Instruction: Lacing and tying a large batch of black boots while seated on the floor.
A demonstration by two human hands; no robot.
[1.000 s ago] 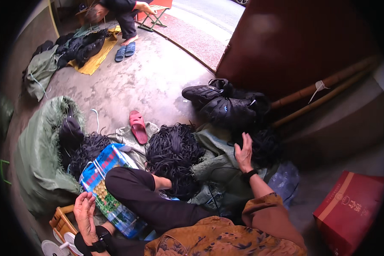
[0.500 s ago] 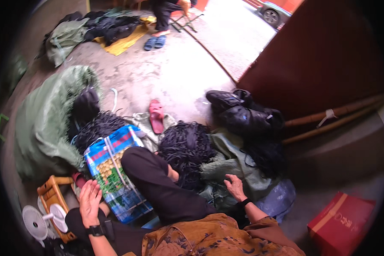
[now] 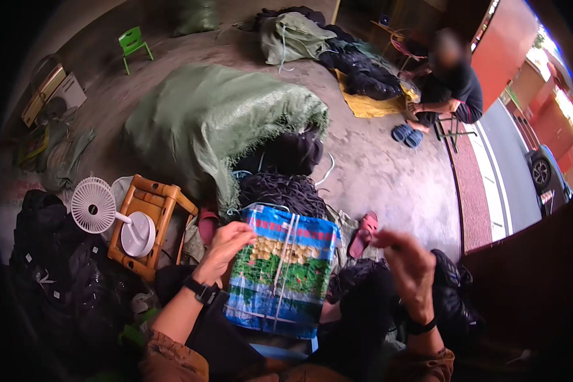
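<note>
One printed bag (image 3: 283, 277) lies touching the left hand (image 3: 226, 248).

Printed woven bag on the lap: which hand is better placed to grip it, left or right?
Left, probably. The left hand already rests its fingers on the upper left edge of the printed woven bag. The right hand is raised and blurred, off the bag's right side, not touching it.

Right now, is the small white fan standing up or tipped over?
Tipped: the white fan leans on the wooden stool, its round base lifted sideways.
</note>
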